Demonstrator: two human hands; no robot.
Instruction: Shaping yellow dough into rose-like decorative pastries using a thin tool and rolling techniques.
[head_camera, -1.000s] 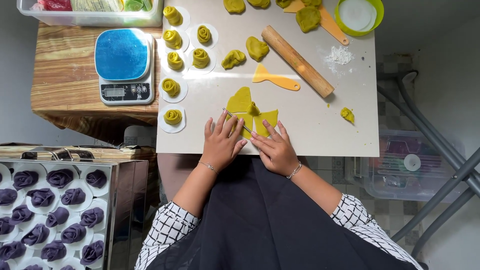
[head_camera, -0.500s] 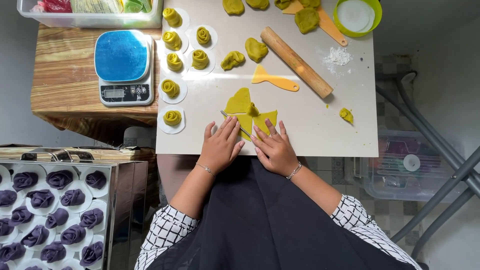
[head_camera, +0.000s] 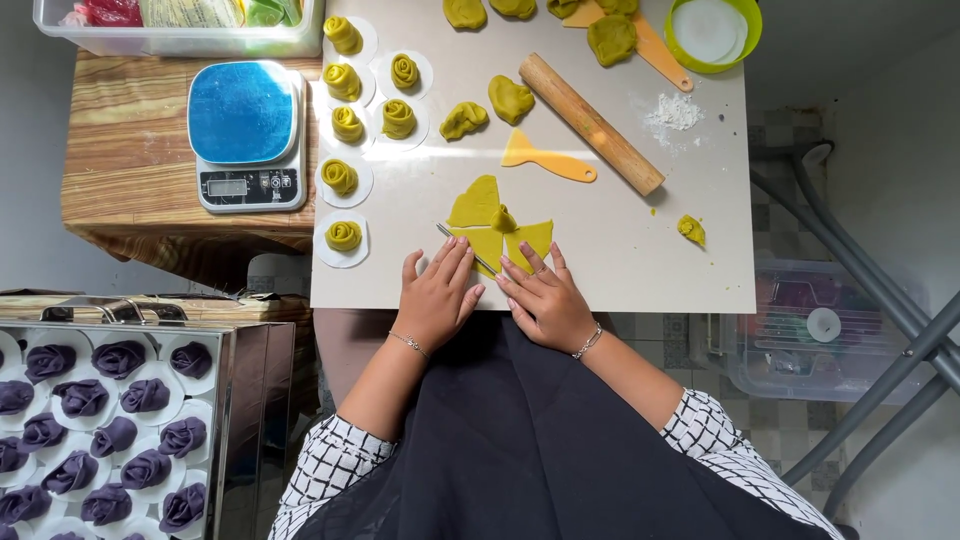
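A flat yellow-green dough sheet (head_camera: 478, 205), cut into wedges with a small pinched bump in the middle, lies on the white board (head_camera: 620, 250). My left hand (head_camera: 437, 292) rests flat at the board's near edge, fingertips on the lower left wedge. My right hand (head_camera: 545, 300) lies beside it, fingers spread, tips on the lower right wedge (head_camera: 535, 238). A thin metal rod (head_camera: 462, 246) lies slanted across the dough between the two hands, its near end at my right fingertips. Neither hand is closed around anything.
Rolled dough roses (head_camera: 343, 236) sit on white paper rounds along the board's left. A rolling pin (head_camera: 590, 122), yellow scraper (head_camera: 548, 160), dough lumps (head_camera: 510, 97) and green bowl (head_camera: 710, 30) lie farther back. A blue-topped scale (head_camera: 245, 135) stands left; a tray of purple roses (head_camera: 90, 420) is lower left.
Both hands have slid back toward the board's near edge, uncovering more of the cut wedges and the thin rod.
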